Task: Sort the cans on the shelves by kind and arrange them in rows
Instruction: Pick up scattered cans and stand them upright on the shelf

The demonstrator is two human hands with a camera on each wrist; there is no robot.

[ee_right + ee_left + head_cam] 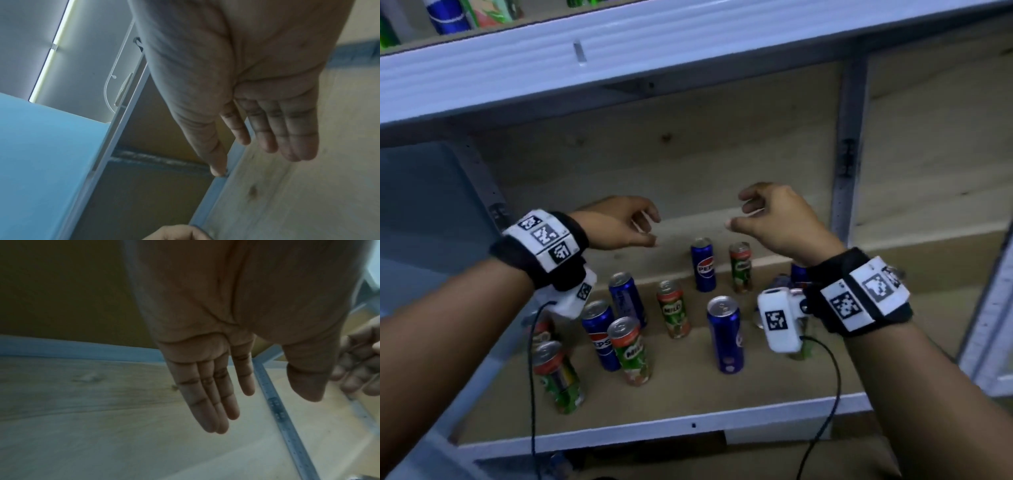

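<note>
Blue Pepsi cans and green-and-red Milo cans stand mixed on the wooden shelf [688, 394]. At the back are a Pepsi can [703, 265] and a Milo can [740, 267]. Nearer stand a Pepsi can [725, 334], a Milo can [674, 310] and a left cluster around another Pepsi can [601, 334] and Milo can [630, 349]. My right wrist partly hides two more cans. My left hand [650, 228] and right hand [738, 214] hover above the cans, empty and apart. In the wrist views the left fingers [216, 394] and right fingers [287, 129] are straight.
An upper shelf [619, 58] juts out close above my hands and carries more cans [448, 17]. A metal upright [849, 154] stands just right of my right hand. The shelf's white front edge [688, 426] is near me. Wrist camera cables hang over it.
</note>
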